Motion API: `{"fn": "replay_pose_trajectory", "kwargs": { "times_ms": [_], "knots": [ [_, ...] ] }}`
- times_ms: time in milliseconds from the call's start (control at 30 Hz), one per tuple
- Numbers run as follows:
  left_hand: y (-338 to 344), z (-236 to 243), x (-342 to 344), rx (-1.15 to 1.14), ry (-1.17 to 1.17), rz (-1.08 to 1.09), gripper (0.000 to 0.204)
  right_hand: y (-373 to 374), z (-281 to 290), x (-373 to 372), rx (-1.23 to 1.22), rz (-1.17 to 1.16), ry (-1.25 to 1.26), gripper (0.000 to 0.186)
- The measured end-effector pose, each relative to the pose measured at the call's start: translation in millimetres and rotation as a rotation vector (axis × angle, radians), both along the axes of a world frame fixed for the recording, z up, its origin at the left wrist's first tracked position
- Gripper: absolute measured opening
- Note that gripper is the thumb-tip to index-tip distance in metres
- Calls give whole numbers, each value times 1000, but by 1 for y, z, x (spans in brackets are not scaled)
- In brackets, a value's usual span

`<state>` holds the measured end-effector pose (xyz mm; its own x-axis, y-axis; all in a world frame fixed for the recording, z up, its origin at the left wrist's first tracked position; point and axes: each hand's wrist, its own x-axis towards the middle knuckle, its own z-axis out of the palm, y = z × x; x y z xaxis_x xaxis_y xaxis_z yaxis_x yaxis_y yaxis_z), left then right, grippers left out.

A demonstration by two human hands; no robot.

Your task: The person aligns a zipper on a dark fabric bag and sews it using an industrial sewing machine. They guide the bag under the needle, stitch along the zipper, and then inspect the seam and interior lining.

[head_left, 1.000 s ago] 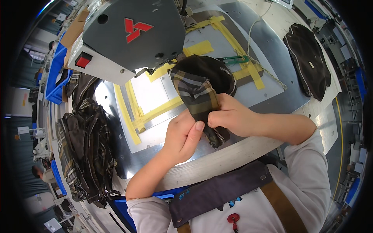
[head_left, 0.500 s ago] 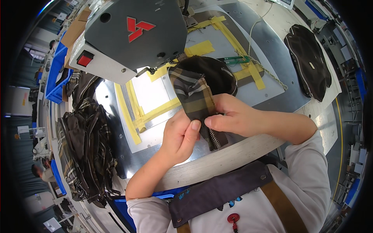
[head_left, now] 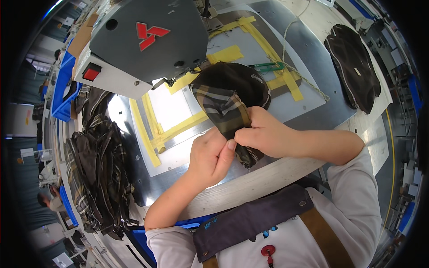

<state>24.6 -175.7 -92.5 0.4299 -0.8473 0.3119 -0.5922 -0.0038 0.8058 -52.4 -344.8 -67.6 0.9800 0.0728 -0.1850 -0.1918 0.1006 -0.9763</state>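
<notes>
Between my hands is a dark brown fabric pouch (head_left: pixel 243 82) with a plaid lining and a metal zipper along its edge. My left hand (head_left: pixel 209 154) pinches the near edge of the plaid part, thumb pressed against it. Close beside it, my right hand (head_left: pixel 263 134) grips the same edge, its fingers curled and partly hidden by the cloth. The thumbs nearly meet. A zippered end (head_left: pixel 248 156) of the pouch hangs below my hands near the table's front edge, while its rounded dark part rests on the metal plate close to the sewing machine head (head_left: pixel 149 42).
Yellow tape (head_left: pixel 183 126) frames a white sheet on the metal plate. Green-handled thread snips (head_left: pixel 268 67) lie behind the pouch, near a cord (head_left: pixel 304 79). Another dark zippered pouch (head_left: pixel 353 67) lies at right. Piled plaid and dark pieces (head_left: pixel 98 174) sit at left, below a blue bin (head_left: pixel 65 89).
My hands have drawn closer together on the plaid edge. The hanging zippered end has folded and shifted slightly up. The whole view has moved a little.
</notes>
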Motion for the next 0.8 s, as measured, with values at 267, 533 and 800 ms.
{"fn": "replay_pose_trajectory", "kwargs": {
  "times_ms": [267, 533, 800],
  "knots": [
    [2, 12, 5, -102, 109, -46, 29, -4, -9, 1, 71, 89, -127, 23],
    [2, 11, 4, -133, 119, -45, 28, -4, -2, 2, -68, 101, -194, 24],
    [0, 4, 7, -49, 89, -59, 23, -3, 7, 3, -164, 68, -137, 23]
  ]
}}
